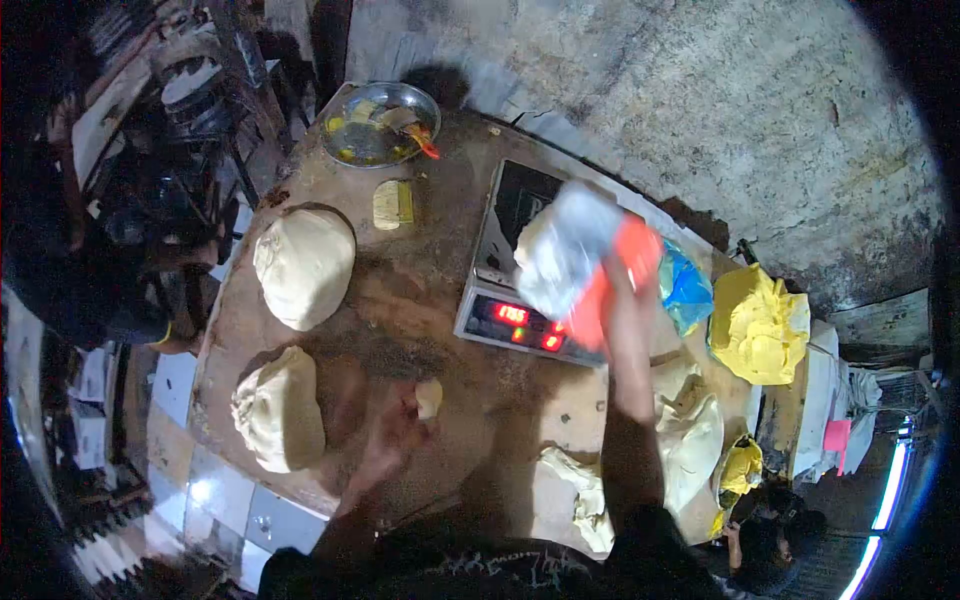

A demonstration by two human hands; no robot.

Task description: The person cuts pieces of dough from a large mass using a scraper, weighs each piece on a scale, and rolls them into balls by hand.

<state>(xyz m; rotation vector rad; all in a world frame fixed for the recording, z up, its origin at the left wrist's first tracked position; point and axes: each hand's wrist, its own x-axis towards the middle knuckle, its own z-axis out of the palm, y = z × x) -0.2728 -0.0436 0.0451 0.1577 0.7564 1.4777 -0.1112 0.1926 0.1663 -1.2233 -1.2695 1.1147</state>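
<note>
My left hand [392, 432] is low over the table, its fingers closed on a small pale piece of dough [429, 399]. My right hand [622, 285] grips a flat grey-and-red thing [585, 262], smeared by motion; I cannot tell its kind. It overlaps the digital scale [480, 312], whose red digits are lit, and a pale edge shows behind it. Two big rounded lumps of dough, an upper one [306, 266] and a lower one [280, 412], sit at the table's left. More dough [690, 450] lies beside my right forearm.
A metal bowl [345, 150] with an orange-handled tool in it stands at the far edge, near a yellowish block [393, 205]. Blue plastic [687, 290] and a yellow bag [760, 325] lie at the right. A rough wall [700, 90] rises behind the table.
</note>
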